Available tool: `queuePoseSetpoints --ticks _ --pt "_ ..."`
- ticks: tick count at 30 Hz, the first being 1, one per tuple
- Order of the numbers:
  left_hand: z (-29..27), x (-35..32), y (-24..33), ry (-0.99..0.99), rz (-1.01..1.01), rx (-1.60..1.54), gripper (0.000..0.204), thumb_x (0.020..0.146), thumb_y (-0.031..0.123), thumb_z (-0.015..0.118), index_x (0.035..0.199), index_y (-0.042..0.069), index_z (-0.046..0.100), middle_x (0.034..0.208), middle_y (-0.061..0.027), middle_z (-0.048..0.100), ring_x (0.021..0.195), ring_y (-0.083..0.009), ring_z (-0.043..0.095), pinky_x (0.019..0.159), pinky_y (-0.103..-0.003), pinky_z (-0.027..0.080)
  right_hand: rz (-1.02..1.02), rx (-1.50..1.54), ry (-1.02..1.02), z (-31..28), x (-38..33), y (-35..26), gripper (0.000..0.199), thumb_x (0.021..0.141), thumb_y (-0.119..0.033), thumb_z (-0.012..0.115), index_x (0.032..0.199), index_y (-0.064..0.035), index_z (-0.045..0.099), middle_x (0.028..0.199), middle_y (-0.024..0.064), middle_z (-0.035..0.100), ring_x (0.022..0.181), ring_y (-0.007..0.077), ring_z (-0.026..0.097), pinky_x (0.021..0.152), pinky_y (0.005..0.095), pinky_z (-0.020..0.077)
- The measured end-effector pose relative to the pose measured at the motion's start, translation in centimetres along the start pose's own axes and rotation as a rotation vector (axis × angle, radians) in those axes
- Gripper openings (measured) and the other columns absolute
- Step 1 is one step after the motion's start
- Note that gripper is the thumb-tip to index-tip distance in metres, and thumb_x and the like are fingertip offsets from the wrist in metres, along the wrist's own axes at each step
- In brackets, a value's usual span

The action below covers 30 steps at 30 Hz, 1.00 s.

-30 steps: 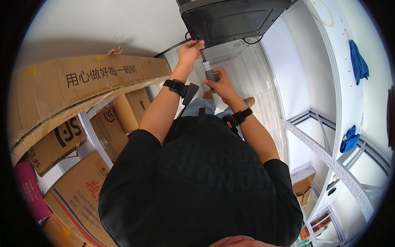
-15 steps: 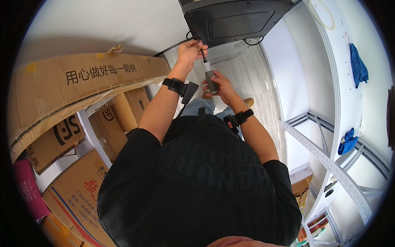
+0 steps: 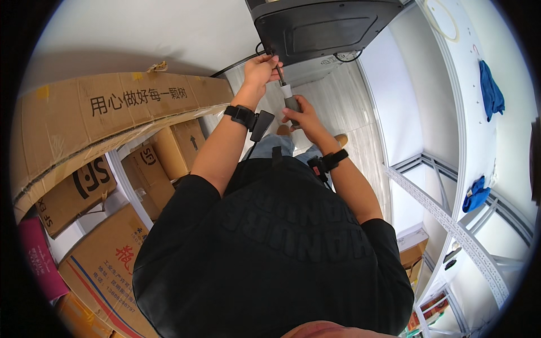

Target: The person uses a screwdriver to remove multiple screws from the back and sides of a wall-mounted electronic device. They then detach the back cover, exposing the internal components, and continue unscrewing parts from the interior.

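Observation:
A screwdriver with a grey handle, a pale collar and a thin dark shaft points up and away from me. My right hand is wrapped round its handle, fingers closed. Up by the shaft's far end, the fingers of my left hand are pinched together around it. That end meets the lower left corner of a black panelled appliance; the tip itself is hidden by my fingers. A short black cable loop shows beside my left fingertips, and another cable hangs under the appliance's edge.
On my left, a large cardboard piece lies over shelves of cardboard boxes. A white metal rack with blue cloths stands to the right. Pale wood-look floor lies below my hands.
The screwdriver's handle has tilted slightly, and my right hand's fingers have shifted their grip on it. My left hand stays at the shaft, almost unmoved.

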State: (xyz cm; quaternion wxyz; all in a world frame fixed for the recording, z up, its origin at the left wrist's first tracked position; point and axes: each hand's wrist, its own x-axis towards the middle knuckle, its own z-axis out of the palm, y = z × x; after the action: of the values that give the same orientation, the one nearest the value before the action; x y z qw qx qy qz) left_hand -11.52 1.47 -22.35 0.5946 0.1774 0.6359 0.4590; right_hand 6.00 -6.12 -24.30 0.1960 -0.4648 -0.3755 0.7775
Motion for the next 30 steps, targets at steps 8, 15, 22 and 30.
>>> queuePoseSetpoints --ticks 8,15,22,30 --pt "0.2 -0.5 0.2 -0.026 0.011 0.001 0.021 0.095 0.008 0.048 0.112 -0.004 0.052 0.096 -0.0128 0.064 0.079 -0.0212 0.065 0.071 -0.034 0.058 0.006 0.144 -0.046 -0.9 0.2 0.7 0.042 0.093 -0.014 0.054 0.131 -0.0083 0.037 0.104 0.0102 0.06 0.084 0.02 0.063 0.069 0.0329 0.0548" --pt "-0.2 -0.5 -0.5 -0.048 0.019 -0.068 0.016 0.093 0.007 0.047 0.106 0.001 0.054 0.095 -0.0112 0.064 0.075 -0.0198 0.065 0.069 -0.034 0.056 -0.061 0.082 -0.022 -0.9 -0.3 1.2 0.046 0.092 -0.013 0.057 0.132 -0.0087 0.037 0.1 0.0091 0.059 0.083 0.0186 0.063 0.068 0.0318 0.0545" --pt "-0.4 -1.4 0.0 -0.118 -0.003 -0.111 0.023 0.095 0.015 0.044 0.112 0.002 0.053 0.099 -0.0123 0.064 0.083 -0.0251 0.067 0.073 -0.035 0.054 -0.041 0.134 0.015 -1.4 -1.5 1.1 0.043 0.089 -0.009 0.058 0.129 -0.0084 0.042 0.095 0.0071 0.055 0.078 0.0161 0.061 0.061 0.0306 0.0513" --pt "4.0 -4.1 -2.0 -0.171 0.061 -0.071 0.027 0.099 0.025 0.041 0.114 0.006 0.054 0.093 -0.0138 0.066 0.079 -0.0237 0.068 0.069 -0.031 0.055 -0.051 0.109 0.048 -6.6 -6.5 1.0 0.036 0.091 -0.011 0.052 0.127 -0.0062 0.046 0.098 0.0073 0.059 0.079 0.0154 0.059 0.06 0.0268 0.0475"
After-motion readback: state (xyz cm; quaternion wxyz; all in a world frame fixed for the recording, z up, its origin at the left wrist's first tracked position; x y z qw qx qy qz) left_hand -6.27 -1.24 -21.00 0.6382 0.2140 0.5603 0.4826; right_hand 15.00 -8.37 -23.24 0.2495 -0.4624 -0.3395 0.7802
